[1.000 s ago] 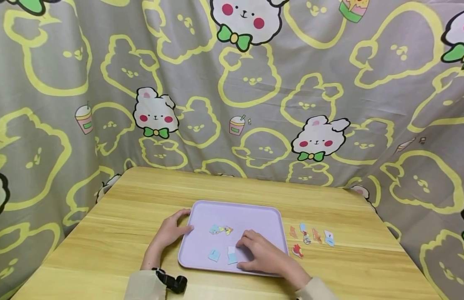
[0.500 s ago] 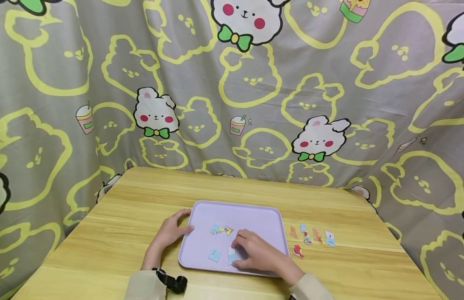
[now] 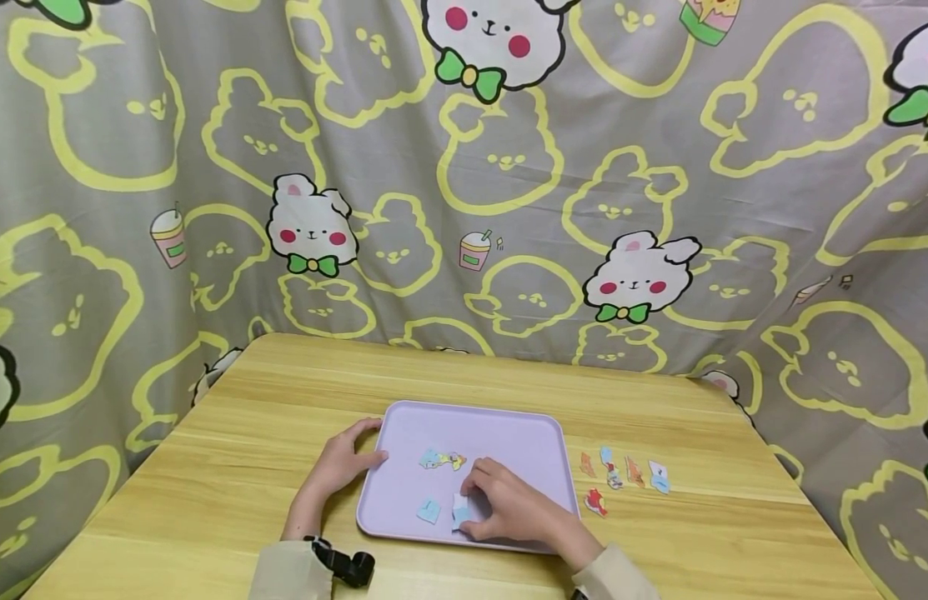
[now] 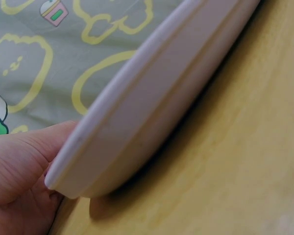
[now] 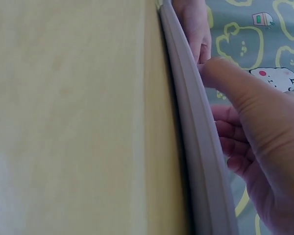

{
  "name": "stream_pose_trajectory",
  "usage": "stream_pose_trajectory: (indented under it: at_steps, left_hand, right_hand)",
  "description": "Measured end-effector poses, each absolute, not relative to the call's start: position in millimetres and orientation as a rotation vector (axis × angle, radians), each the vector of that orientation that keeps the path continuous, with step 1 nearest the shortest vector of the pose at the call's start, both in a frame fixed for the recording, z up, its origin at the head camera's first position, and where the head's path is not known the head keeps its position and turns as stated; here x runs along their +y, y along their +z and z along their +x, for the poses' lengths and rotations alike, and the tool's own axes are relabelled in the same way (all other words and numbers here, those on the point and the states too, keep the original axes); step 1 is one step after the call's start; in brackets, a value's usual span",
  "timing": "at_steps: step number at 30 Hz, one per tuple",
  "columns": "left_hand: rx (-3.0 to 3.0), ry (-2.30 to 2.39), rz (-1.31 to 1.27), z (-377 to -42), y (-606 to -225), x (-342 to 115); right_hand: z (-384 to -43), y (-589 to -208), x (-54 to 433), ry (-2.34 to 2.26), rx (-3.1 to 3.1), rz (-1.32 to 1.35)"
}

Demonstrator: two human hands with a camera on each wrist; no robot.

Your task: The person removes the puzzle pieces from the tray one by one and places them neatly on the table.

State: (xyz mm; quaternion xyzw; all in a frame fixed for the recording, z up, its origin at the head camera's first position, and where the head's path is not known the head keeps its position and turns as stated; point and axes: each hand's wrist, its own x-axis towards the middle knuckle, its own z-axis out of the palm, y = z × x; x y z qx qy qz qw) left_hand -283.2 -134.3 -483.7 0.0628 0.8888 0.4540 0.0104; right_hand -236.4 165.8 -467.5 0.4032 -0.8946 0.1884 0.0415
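My left hand (image 3: 342, 460) holds the left rim of a lavender tray (image 3: 501, 433), its thumb over the edge; the left wrist view shows the tray's outer wall up close. Low in the tray, my right hand (image 3: 513, 507) pinches a white-and-blue puzzle piece (image 3: 458, 512) between thumb and fingers. The piece looks slightly tilted, and its right side is hidden by the hand. To its left lies a light blue puzzle piece (image 3: 428, 511). Farther back in the tray, a small blue-and-yellow cluster of pieces (image 3: 443, 459) lies together. In the right wrist view the tray wall hides the pieces.
On the wooden table (image 3: 283, 367), right of the tray, lie several loose pieces: an orange one (image 3: 634, 472), a red one (image 3: 595, 502) and a white-and-blue one (image 3: 659, 477) among them. A patterned curtain (image 3: 403, 167) hangs behind the table.
My right hand has moved slightly left and closed its thumb and fingers on the white-and-blue puzzle piece, which has shifted a little left. My left hand has stayed at the tray's rim.
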Motion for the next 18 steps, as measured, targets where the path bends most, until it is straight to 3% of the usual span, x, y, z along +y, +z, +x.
stream_pose_trajectory:
  at_steps: [18]
  left_hand:
    - [2.783, 1.408, 0.195, -282.6, -482.4, -131.5]
  right_hand:
    - [-234.8, -477.9, 164.3, 1.049, -2.490, 1.217]
